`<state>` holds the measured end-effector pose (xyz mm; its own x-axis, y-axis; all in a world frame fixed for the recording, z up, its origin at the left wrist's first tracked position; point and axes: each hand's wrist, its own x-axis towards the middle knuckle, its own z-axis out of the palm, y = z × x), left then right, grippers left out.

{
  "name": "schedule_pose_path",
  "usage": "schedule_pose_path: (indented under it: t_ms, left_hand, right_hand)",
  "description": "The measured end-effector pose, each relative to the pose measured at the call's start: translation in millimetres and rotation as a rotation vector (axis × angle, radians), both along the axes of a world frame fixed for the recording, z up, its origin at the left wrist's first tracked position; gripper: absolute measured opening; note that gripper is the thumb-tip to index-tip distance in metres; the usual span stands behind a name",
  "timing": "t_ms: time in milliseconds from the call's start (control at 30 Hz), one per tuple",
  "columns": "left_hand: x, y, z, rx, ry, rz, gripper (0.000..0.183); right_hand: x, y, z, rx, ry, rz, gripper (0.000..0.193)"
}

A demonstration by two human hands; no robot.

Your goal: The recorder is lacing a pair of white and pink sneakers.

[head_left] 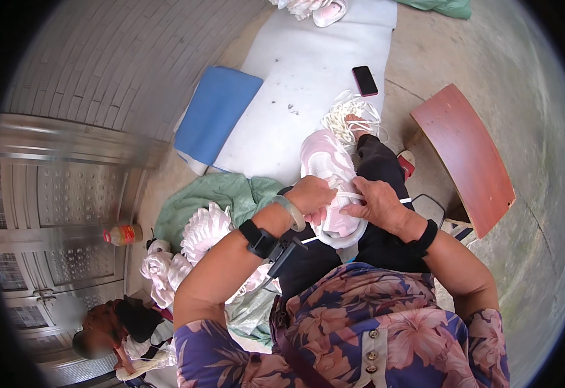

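Note:
A pink and white sneaker [324, 155] rests on my lap, its toe pointing away from me and its opening toward me. My left hand [315, 196] is closed in a pinch at the left side of the lacing. From the right, my right hand [381, 205] pinches a white shoelace [346, 194] between thumb and fingers over the tongue. The lace runs between both hands, though the left fingertips partly hide it. Beyond the toe, a loose heap of white shoelaces [344, 119] lies by my bare foot.
A white sheet [308, 71] on the floor carries a phone [365, 81] and a blue pad [218, 113]. More sneakers [208, 229] sit on a green sack [185, 197] at left, near a bottle [122, 234]. A wooden stool [467, 155] stands right. Another person [127, 326] works lower left.

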<state>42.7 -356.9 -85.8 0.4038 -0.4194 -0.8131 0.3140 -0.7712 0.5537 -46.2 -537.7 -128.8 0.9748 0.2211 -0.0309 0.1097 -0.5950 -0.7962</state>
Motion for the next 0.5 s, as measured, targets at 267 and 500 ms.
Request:
schedule_pose_path:
  t_ms: [267,500]
  left_hand:
    - [-22,-7,0,0.153,-1.281,-0.507,0.01]
    - [-45,18,-2,-0.094,-1.641,-0.71,0.009]
  right_hand:
    - [2,-5,-5,-0.019,0.007,0.002,0.055]
    - [3,-7,-3,-0.027,0.02,0.023,0.059]
